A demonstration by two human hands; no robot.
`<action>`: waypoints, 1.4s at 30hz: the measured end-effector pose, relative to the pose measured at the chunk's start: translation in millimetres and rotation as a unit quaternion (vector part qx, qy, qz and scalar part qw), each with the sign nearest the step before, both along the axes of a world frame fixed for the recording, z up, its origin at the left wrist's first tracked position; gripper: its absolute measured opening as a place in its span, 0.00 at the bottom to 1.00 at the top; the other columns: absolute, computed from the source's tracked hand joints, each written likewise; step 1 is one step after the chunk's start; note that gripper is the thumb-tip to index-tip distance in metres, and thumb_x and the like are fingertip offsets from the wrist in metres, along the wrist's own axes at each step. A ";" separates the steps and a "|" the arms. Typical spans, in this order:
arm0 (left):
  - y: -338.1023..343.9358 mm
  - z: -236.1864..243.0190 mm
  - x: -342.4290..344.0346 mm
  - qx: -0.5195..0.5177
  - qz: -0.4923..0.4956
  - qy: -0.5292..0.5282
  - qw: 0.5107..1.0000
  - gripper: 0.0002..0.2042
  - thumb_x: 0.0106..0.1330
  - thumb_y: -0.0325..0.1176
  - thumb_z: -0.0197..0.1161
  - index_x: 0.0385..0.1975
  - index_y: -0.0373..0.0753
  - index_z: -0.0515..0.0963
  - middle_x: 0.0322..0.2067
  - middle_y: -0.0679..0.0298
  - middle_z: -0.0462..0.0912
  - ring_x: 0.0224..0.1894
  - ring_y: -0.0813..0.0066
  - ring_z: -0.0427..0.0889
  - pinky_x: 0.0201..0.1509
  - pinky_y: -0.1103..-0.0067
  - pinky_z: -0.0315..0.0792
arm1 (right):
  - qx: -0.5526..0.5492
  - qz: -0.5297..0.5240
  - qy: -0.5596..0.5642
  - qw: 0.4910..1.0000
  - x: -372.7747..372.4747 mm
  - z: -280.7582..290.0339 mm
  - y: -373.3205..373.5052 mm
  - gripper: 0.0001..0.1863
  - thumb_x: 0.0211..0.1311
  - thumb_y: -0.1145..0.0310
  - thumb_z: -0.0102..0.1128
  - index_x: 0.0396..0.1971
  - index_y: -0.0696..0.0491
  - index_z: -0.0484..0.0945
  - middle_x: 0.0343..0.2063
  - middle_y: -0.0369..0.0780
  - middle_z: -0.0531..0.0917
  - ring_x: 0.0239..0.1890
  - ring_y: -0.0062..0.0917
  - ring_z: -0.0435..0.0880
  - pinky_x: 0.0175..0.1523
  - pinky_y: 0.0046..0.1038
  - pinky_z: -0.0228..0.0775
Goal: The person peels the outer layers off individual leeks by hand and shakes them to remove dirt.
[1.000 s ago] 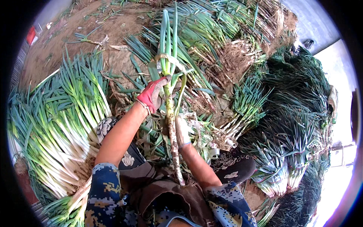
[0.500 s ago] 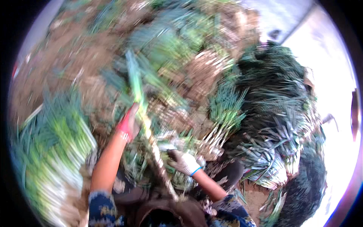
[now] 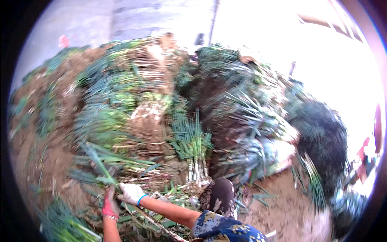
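A long green onion [image 3: 98, 162] runs aslant through my hands, its green leaves up and to the left and its pale stem down toward my lap. My left hand [image 3: 109, 205], in a red and white glove, is closed round the stalk below the leaves. Right beside it, my right hand [image 3: 131, 194] in a white glove with a blue cuff is closed at the same stalk; its fingertips are partly hidden. Loose leaves and peelings [image 3: 173, 201] lie beneath both hands. A pile of green onions [image 3: 60, 221] with bright stems is at my lower left.
Ahead, heaped green onions [image 3: 107, 117] with soil-covered roots stretch back to a pale wall [image 3: 161, 18]. Tied bundles [image 3: 258, 151] and a dark heap [image 3: 318, 129] are on the right. My knee [image 3: 221, 193] rises beside bare brown ground [image 3: 278, 201]. Another person [image 3: 363, 159] is at the far right.
The view has swung up and to the right. My right hand, apart from the onion before, has come to the stalk beside my left hand, which keeps its hold.
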State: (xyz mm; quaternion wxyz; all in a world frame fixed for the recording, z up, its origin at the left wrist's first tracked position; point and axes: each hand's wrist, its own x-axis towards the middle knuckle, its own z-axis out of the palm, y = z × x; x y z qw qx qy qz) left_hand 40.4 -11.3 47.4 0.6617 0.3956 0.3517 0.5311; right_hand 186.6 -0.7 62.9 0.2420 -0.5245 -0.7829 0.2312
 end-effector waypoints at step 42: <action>2.7 44.3 -0.4 -0.179 0.021 -0.271 0.946 0.27 0.71 0.51 0.41 0.56 0.33 0.67 0.22 0.68 0.70 0.14 0.80 0.67 0.40 0.70 0.78 | -0.315 0.211 -0.333 0.863 147.7 -68.7 -188.7 0.31 0.52 0.48 0.62 0.47 0.58 0.71 0.40 0.54 0.81 0.42 0.43 0.82 0.45 0.41 0.75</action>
